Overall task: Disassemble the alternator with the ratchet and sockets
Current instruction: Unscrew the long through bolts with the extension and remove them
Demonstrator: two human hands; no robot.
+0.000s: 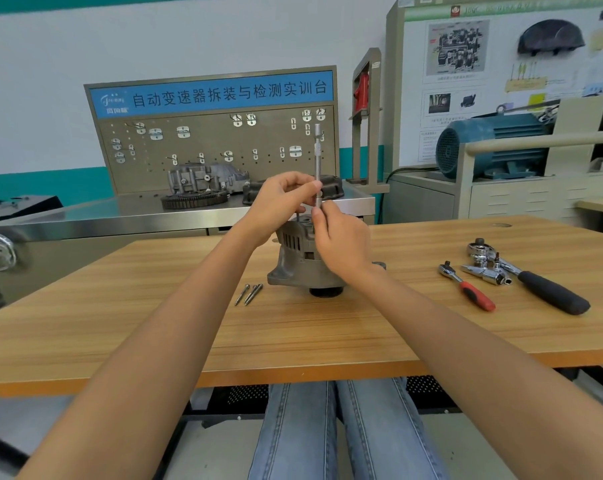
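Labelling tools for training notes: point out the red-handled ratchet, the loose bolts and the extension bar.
red-handled ratchet [473,294]: head view, on its red grip.
loose bolts [249,294]: head view, mid-shank.
extension bar [317,157]: head view, on its knurled section.

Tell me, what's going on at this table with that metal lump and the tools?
A person is taking apart an alternator that stands on a wooden table. Both hands hold a slim extension bar upright over its top: the left hand pinches the bar higher up, the right hand pinches it near the bottom. Three long bolts already lie on the table beside the alternator. Off to the right lie a red-handled ratchet, a black-handled ratchet and a few sockets, none being used.
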